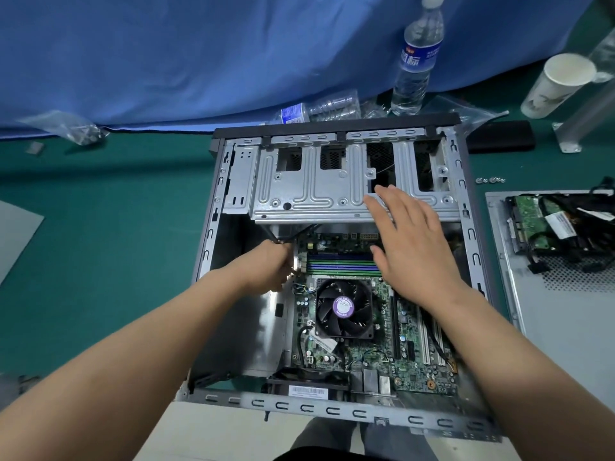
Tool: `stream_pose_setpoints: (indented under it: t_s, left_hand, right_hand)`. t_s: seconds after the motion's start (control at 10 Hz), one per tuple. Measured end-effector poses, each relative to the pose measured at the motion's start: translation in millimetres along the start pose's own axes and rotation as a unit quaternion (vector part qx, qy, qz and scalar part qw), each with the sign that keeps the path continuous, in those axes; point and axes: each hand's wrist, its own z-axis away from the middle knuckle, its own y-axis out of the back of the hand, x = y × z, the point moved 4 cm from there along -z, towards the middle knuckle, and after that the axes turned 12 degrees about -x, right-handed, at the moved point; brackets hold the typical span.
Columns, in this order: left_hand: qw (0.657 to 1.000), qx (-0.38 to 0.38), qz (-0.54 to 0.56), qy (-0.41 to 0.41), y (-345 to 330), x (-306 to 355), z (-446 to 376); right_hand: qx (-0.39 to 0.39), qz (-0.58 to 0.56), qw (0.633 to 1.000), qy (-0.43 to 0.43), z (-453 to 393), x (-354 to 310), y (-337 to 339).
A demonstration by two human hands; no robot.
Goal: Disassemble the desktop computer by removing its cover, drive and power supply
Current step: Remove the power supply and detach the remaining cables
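The desktop case [213, 227] lies open on the green mat, its motherboard [416, 367] and CPU fan [344, 309] exposed. A silver drive cage [309, 191] spans the far end. My left hand [269, 266] is inside the case by the motherboard's left edge, fingers curled round a black cable [276, 240]. My right hand [409, 241] hovers with straight fingers over the cage's right part and the memory slots. To the right, the removed cover [565, 314] lies flat, with a hard drive [529, 224] and a bundle of black cables [585, 237] on it.
A water bottle [416, 61] stands behind the case, with a crushed bottle [319, 109] lying beside it. A paper cup [555, 84] is at the back right. Small screws [491, 180] lie near the cover. Plastic bags [71, 128] sit at the back left by a blue cloth [199, 54].
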Motion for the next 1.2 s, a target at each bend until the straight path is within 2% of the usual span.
stream_pose_setpoints:
  t_s: [0.2,0.4,0.7,1.0,1.2]
  left_hand:
    - [0.999,0.029,-0.011,0.015,0,1,-1]
    - [0.995,0.049,-0.078,0.033,1,7,2]
    - [0.999,0.0,-0.03,0.016,1,7,-1]
    - [0.998,0.048,-0.035,0.03,3,10,1]
    - [0.999,0.002,-0.03,0.02,-2,11,-2]
  right_hand:
    - [-0.005,0.006,1.0,-0.002,0,0,-1]
    - [-0.001,0.005,1.0,-0.001,0,0,0]
    - [0.001,0.011,1.0,-0.002,0,0,-1]
    - [0.002,0.009,1.0,0.0,0,0,0]
    - [-0.003,0.007,1.0,0.0,0,0,0]
